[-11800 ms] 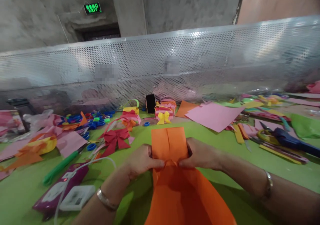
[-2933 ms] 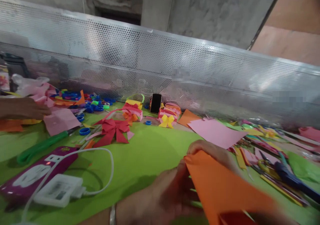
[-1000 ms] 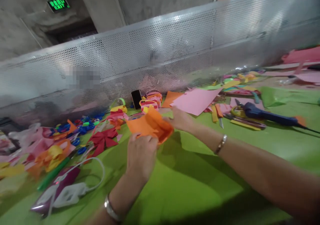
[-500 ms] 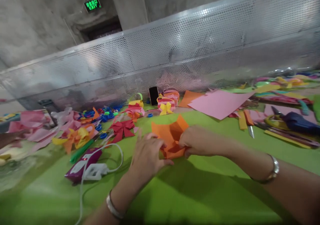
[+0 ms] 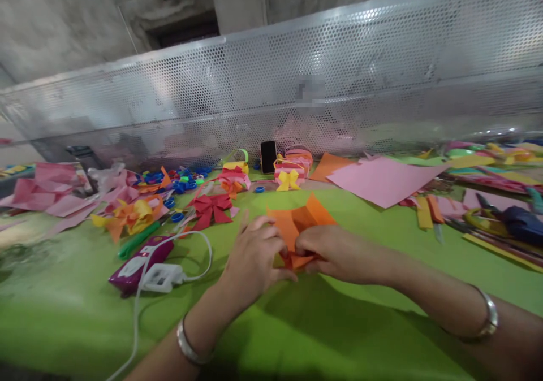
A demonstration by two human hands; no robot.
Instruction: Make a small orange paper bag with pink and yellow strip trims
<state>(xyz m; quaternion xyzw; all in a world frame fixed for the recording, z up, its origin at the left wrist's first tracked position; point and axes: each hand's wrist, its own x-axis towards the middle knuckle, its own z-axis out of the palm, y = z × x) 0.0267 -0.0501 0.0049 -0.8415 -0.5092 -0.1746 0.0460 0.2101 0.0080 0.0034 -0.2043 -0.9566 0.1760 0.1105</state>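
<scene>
Clock positions were read from the centre of the view. The folded orange paper at 5 o'clock was matt and creased. The large pink sheet at 3 o'clock was flat, matt paper; the red bow at 8 o'clock appeared to be matt paper also. The green table covering at 6 o'clock showed a smooth, low sheen, material undetermined. The partition at 12 o'clock was shiny perforated metal. The wall at 10 o'clock resembled rough, matt concrete. The power strip at 8 o'clock was glossy plastic. The left bracelet at 7 o'clock and right bracelet at 4 o'clock were polished, silver-toned metal.
</scene>
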